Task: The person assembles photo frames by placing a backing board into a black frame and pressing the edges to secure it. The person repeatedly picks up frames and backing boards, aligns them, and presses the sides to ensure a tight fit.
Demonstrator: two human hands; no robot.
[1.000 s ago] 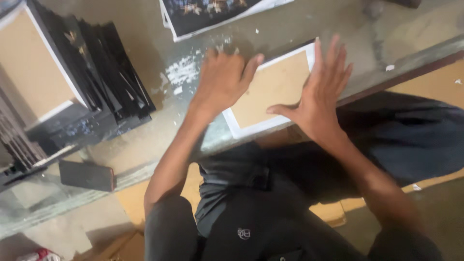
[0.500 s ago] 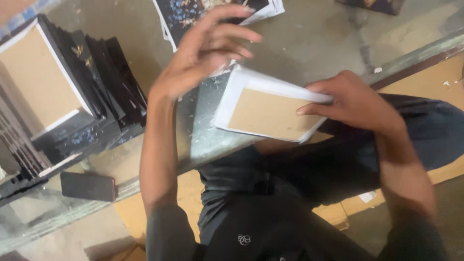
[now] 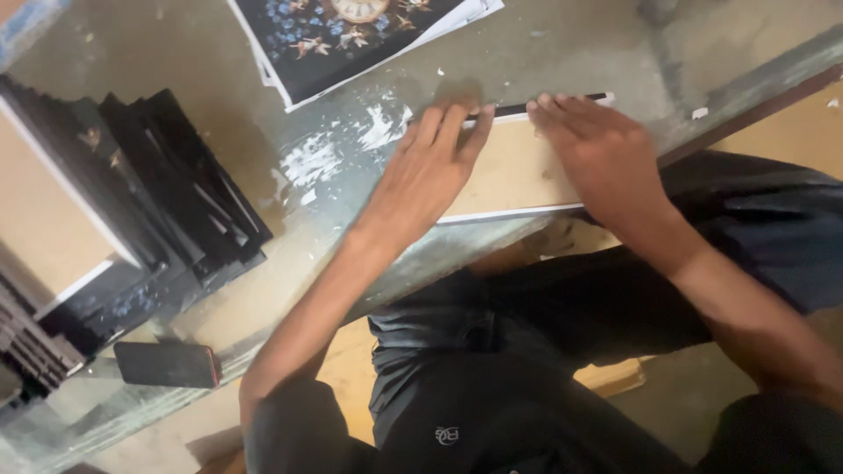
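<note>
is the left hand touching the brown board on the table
Touching. The head view shows the left hand lying flat on the brown board, fingers reaching over its far edge, no gap visible. The right hand presses on it too.

A flat brown board (image 3: 518,171) with a thin white edge lies face down at the near edge of the surface (image 3: 219,53).

Worn glass-topped table (image 3: 176,53) smeared with white paint, tan floor (image 3: 790,132) beneath
</note>
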